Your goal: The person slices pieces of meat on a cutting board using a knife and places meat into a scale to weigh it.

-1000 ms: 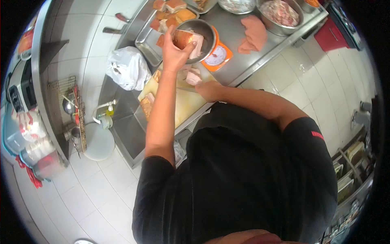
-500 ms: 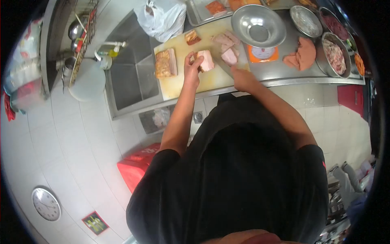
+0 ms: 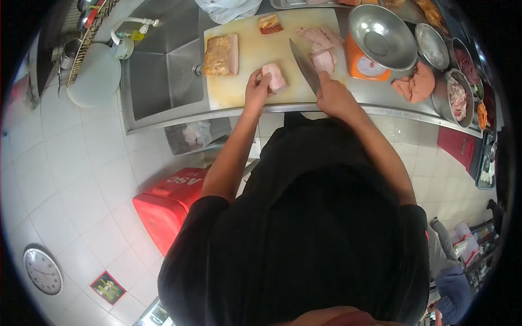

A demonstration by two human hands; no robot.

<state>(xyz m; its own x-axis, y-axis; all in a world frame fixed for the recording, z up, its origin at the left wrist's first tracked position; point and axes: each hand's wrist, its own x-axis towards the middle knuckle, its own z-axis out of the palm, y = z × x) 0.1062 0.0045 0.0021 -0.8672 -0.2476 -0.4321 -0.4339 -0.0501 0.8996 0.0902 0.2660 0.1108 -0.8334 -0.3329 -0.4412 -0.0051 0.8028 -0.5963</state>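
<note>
My left hand [image 3: 257,91] grips a pale piece of meat [image 3: 274,77] near the front of the cutting board [image 3: 250,38]. A knife [image 3: 305,66] is in my right hand [image 3: 334,98], its blade pointing up and to the left, apart from the held piece. Just right of the blade lie a pinkish chunk [image 3: 324,61] and several slices of meat [image 3: 319,37]. A large browned slab [image 3: 221,56] rests at the board's left side. At the back of the board is a small browned piece [image 3: 269,24].
A metal sink [image 3: 166,73] is on the left. On the right stand an orange scale [image 3: 370,68] with a steel bowl [image 3: 382,37], a pink-orange cloth-like item [image 3: 416,82] and a pot of meat [image 3: 457,98]. A red box [image 3: 171,190] sits below the counter.
The view has shifted. My right hand has turned the knife so its blade points more upward, farther from the held piece. The held meat is tilted differently in my left hand.
</note>
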